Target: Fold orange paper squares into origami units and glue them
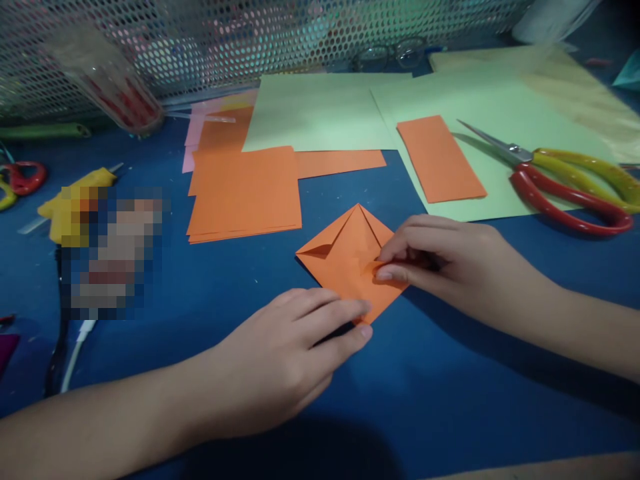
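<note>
My left hand [287, 350] and right hand [450, 257] are bare, and so are both my forearms [125, 413]. My fingers [333, 318] are slim, tapering to smooth, rounded tips with short nails.

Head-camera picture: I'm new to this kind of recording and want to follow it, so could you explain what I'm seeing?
There is no machine here, only a person's two bare hands, seen by a camera worn on that person's head and looking forward and down. The left hand has its fingertips at the near corner of a folded orange paper; the right hand pinches its right side between thumb and finger. Beyond them on the blue surface lie stacked orange sheets, pale green sheets and, on the green, an orange rectangle. Scissors with red and yellow handles lie at the right. A pixelated patch hides something at the left.
</note>
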`<state>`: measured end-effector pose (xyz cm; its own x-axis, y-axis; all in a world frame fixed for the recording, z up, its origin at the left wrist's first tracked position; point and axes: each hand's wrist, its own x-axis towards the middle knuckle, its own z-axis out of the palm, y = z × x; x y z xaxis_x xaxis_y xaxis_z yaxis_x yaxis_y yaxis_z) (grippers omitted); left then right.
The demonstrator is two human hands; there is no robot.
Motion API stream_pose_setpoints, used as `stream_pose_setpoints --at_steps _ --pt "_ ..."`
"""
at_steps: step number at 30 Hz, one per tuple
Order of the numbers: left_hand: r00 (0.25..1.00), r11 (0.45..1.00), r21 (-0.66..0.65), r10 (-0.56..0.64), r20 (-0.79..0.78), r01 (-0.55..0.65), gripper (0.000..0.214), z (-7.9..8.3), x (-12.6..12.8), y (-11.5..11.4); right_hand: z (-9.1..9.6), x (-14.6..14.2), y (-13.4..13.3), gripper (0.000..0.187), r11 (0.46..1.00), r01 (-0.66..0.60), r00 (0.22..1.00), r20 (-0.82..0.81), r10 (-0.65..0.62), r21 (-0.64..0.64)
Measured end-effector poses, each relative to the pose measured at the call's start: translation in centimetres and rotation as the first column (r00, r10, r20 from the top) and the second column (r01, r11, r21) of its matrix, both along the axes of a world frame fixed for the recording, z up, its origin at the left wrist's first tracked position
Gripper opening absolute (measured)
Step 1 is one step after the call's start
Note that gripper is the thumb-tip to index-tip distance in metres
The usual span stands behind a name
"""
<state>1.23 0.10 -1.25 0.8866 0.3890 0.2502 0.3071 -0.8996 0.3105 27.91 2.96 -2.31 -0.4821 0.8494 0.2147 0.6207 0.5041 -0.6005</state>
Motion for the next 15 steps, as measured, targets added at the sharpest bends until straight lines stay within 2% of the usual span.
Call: stream_pose_setpoints --at_steps 4,8,15 --pt "0.999 0.999 -0.006 -0.045 -0.021 0.045 0.035 -0.19 -0.22 0.0 0.08 -0.07 0.16 0.025 0.996 0.033 0.999 -0.037 -0.036 -0.089" --pt "0.998 0.998 -0.036 -0.051 -0.042 0.05 0.036 -0.42 -0.31 -0.06 0.06 -0.23 0.34 0.027 0.991 0.059 0.996 -0.058 -0.066 -0.117" --pt "0.992 0.995 0.002 -0.095 -0.087 0.095 0.035 -0.49 -0.24 0.01 -0.01 -0.21 0.37 0.015 0.991 0.076 0.994 -0.071 -0.084 -0.107"
